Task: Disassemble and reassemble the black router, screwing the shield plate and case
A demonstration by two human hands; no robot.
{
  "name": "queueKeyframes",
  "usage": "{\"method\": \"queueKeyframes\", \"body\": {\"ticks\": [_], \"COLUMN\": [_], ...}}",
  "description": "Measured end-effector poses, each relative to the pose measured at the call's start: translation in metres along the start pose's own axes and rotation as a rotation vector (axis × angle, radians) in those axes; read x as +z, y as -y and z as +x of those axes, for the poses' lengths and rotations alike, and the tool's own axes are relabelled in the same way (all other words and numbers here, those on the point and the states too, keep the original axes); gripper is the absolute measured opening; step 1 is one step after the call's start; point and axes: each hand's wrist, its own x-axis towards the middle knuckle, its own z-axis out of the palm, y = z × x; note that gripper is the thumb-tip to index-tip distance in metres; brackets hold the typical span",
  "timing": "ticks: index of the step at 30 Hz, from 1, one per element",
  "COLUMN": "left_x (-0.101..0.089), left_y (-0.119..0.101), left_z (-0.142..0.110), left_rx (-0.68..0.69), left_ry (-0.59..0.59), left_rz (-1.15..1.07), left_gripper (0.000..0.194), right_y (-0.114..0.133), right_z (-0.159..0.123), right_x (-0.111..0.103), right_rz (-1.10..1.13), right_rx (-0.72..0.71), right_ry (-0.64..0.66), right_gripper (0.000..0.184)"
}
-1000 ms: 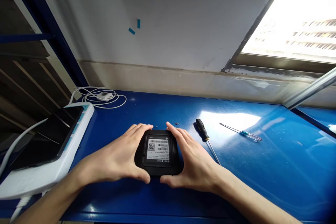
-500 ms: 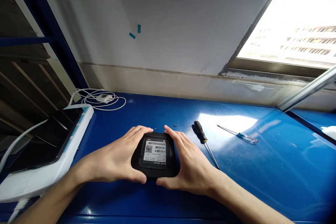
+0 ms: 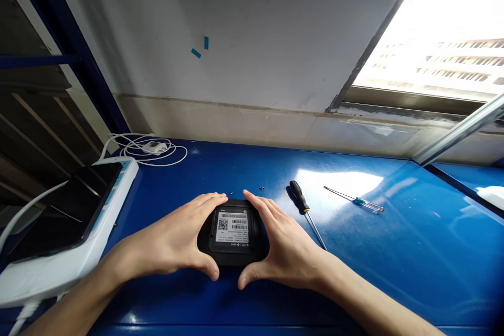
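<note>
A black rounded-square device lies on the blue tabletop. Its upward face carries a white label with a QR code and barcodes. My left hand wraps round the device's left side, fingers at the far edge and thumb at the near edge. On the opposite side my right hand grips it likewise, its thumb pointing a little away from the near edge. Just past the fingertips lie small screws. Right of my right hand rests a black-handled screwdriver.
Farther right is a screwdriver with a clear handle. A phone lies on a white power strip at the left. Behind it sits a charger with a coiled white cable. A wall and window close off the back.
My right thumb has shifted slightly down and away from the device's near edge. Both hands stay round the device. The whole view has drifted a little.
</note>
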Motion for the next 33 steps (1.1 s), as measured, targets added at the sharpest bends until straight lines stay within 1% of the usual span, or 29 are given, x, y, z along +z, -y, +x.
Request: {"method": "queueKeyframes", "body": {"ticks": [3, 5, 12, 16, 19, 26, 29, 33], "left_x": [0.0, 0.0, 0.002, 0.004, 0.005, 0.009, 0.01, 0.008], "left_y": [-0.001, -0.001, 0.003, 0.007, 0.009, 0.014, 0.017, 0.014], "left_z": [0.0, 0.0, 0.002, 0.001, 0.001, 0.001, 0.001, 0.003], "left_rx": [-0.028, -0.027, 0.041, 0.02, 0.033, 0.049, 0.057, 0.063], "left_ry": [0.024, 0.013, -0.02, -0.015, -0.01, -0.005, -0.015, -0.017], "left_rz": [0.02, 0.026, 0.035, 0.051, 0.048, 0.07, 0.079, 0.083], "left_gripper": [0.118, 0.12, 0.115, 0.119, 0.12, 0.115, 0.115, 0.113], "right_y": [-0.001, 0.0, 0.003, 0.003, 0.002, 0.001, 0.001, 0.001], "right_z": [0.0, -0.001, 0.001, 0.001, 0.001, 0.002, 0.002, 0.001], "right_x": [0.001, 0.002, 0.002, 0.002, 0.003, 0.003, 0.002, 0.002], "right_rz": [0.012, 0.019, 0.035, 0.03, 0.02, 0.016, 0.019, -0.012], "right_rx": [0.01, 0.011, 0.006, -0.009, -0.005, 0.014, 0.016, 0.021], "right_ry": [-0.006, -0.013, -0.014, -0.009, -0.001, 0.01, 0.015, 0.04], "right_gripper": [0.133, 0.132, 0.128, 0.129, 0.13, 0.131, 0.135, 0.133]}}
